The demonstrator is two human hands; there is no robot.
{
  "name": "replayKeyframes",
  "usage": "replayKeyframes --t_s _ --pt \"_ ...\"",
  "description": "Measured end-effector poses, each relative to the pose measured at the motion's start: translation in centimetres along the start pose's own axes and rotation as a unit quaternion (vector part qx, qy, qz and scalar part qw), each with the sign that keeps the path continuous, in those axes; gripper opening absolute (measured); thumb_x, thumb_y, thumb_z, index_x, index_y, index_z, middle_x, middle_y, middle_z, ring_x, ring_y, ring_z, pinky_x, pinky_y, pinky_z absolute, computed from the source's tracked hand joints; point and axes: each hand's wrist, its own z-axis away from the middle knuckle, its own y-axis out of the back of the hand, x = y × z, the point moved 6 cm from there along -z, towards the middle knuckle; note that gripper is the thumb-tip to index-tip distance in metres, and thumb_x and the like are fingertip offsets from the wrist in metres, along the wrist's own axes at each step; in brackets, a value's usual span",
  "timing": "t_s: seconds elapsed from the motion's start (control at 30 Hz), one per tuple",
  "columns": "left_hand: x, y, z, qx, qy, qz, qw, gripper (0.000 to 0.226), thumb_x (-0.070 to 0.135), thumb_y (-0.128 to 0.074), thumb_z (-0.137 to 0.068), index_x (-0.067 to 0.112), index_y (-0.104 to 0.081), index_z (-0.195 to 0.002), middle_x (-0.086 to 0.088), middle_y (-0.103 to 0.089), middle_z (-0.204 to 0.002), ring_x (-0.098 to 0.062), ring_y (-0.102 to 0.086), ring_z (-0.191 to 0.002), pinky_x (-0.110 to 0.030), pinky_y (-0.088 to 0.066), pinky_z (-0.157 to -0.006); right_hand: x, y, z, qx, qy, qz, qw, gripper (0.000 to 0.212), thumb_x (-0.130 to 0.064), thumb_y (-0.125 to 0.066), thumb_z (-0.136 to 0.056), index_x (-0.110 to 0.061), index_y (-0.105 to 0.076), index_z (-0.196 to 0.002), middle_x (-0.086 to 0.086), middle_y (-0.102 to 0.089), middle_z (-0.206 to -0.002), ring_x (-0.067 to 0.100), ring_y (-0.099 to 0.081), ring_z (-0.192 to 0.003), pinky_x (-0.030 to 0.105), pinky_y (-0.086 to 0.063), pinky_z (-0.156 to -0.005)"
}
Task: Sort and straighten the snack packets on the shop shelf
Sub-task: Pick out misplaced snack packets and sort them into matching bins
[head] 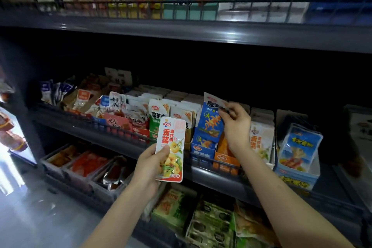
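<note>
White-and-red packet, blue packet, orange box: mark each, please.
white-and-red packet (172, 133): head view, upper printed face.
blue packet (210, 123): head view, front centre.
orange box (223, 159): head view, front wall.

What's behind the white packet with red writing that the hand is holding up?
Behind the white packet in the left hand stand green-and-white packets on the middle shelf. Mostly their tops show; the white packet covers their lower parts.

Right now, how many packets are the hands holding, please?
2: a white-and-red packet gripped in the left hand, a blue packet pinched at its top by the right hand. More could hide behind them.
</note>
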Motion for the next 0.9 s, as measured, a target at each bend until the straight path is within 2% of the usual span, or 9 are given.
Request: replayKeyframes --t_s 0.1,0.17,0.23,0.37,0.4,0.47,0.53,0.7,0.9 --pt "0.0 0.1 -0.9 0.002 -0.003 0.005 1.000 0.016 0.014 -0.061 -0.087 0.012 -0.068 -0.101 -0.010 -0.075 -0.090 -0.024 -0.071 -0.071 -0.030 -0.053 -0.053 1.0 -0.7 0.2 -0.005 0.005 -0.009 1.000 0.024 0.001 -0.059 -0.087 -0.022 -0.063 -0.086 -0.003 -0.067 -0.091 -0.001 -0.062 -0.088 0.029 -0.054 -0.082" --pt "-0.2 0.3 -1.4 0.006 0.000 0.005 1.000 0.016 0.014 -0.062 -0.086 0.012 -0.069 -0.101 -0.011 -0.075 -0.092 -0.025 -0.071 -0.074 -0.029 -0.053 -0.052 2.2 -1.0 0.4 -0.011 -0.009 -0.011 1.000 0.025 0.005 -0.059 -0.085 -0.020 -0.064 -0.085 0.009 -0.067 -0.096 0.003 -0.063 -0.089 0.024 -0.053 -0.081" --pt "-0.5 0.2 -1.6 0.005 0.004 0.007 1.000 0.016 0.014 -0.063 -0.086 0.012 -0.069 -0.101 -0.011 -0.075 -0.093 -0.025 -0.071 -0.074 -0.029 -0.054 -0.052 3.1 -1.0 0.4 -0.017 -0.024 -0.003 1.000 0.019 0.004 -0.060 -0.085 -0.014 -0.064 -0.086 0.019 -0.063 -0.103 0.015 -0.062 -0.092 0.028 -0.053 -0.083" --pt "-1.1 0.1 -1.8 0.003 0.011 0.016 1.000 0.016 0.014 -0.062 -0.087 0.012 -0.069 -0.100 -0.010 -0.075 -0.091 -0.023 -0.072 -0.071 -0.028 -0.054 -0.050 3.4 -1.3 0.7 -0.054 0.018 0.101 0.993 0.022 -0.002 -0.067 -0.081 -0.024 -0.066 -0.082 0.004 -0.056 -0.093 0.002 -0.055 -0.082 0.005 -0.044 -0.075" --pt "-1.2 0.1 -1.8 0.004 0.013 0.017 1.000 0.016 0.014 -0.062 -0.087 0.012 -0.069 -0.101 -0.010 -0.075 -0.091 -0.023 -0.072 -0.071 -0.028 -0.054 -0.049 3.4 -1.4 0.8 -0.061 0.031 0.135 0.988 0.020 -0.005 -0.069 -0.081 -0.025 -0.066 -0.084 0.002 -0.055 -0.091 0.004 -0.053 -0.083 0.008 -0.045 -0.077" --pt "-1.4 0.0 -1.9 0.007 0.018 0.017 1.000 0.017 0.015 -0.063 -0.086 0.011 -0.069 -0.102 -0.011 -0.075 -0.092 -0.024 -0.072 -0.072 -0.029 -0.054 -0.049 3.7 -1.5 0.6 -0.075 0.026 0.189 0.979 0.012 -0.015 -0.070 -0.081 -0.020 -0.068 -0.092 0.005 -0.057 -0.093 0.015 -0.055 -0.089 0.030 -0.049 -0.084" --pt "-1.6 -0.1 -2.0 0.009 0.021 0.016 1.000 0.018 0.015 -0.063 -0.086 0.011 -0.068 -0.103 -0.012 -0.074 -0.094 -0.026 -0.071 -0.074 -0.029 -0.054 -0.050 4.0 -1.4 0.5 -0.097 -0.012 0.168 0.981 0.023 -0.023 -0.069 -0.082 -0.016 -0.066 -0.103 0.007 -0.062 -0.100 0.023 -0.059 -0.097 0.044 -0.052 -0.084" --pt "-1.4 -0.4 -2.2 0.010 0.022 0.020 1.000 0.018 0.014 -0.064 -0.086 0.011 -0.068 -0.103 -0.011 -0.074 -0.094 -0.026 -0.071 -0.076 -0.031 -0.053 -0.054 3.8 -1.5 0.4 -0.103 -0.082 0.028 0.991 0.020 -0.035 -0.068 -0.082 -0.017 -0.069 -0.092 0.002 -0.073 -0.093 0.020 -0.068 -0.091 0.051 -0.053 -0.086" --pt "-1.1 -0.8 -2.0 0.003 0.018 0.019 1.000 0.020 0.014 -0.064 -0.085 0.012 -0.068 -0.104 -0.010 -0.075 -0.094 -0.025 -0.072 -0.076 -0.031 -0.054 -0.054 3.8 -1.7 0.5 -0.080 -0.058 0.120 0.988 0.023 -0.036 -0.067 -0.083 -0.014 -0.070 -0.085 0.003 -0.073 -0.082 0.023 -0.068 -0.079 0.050 -0.056 -0.072"
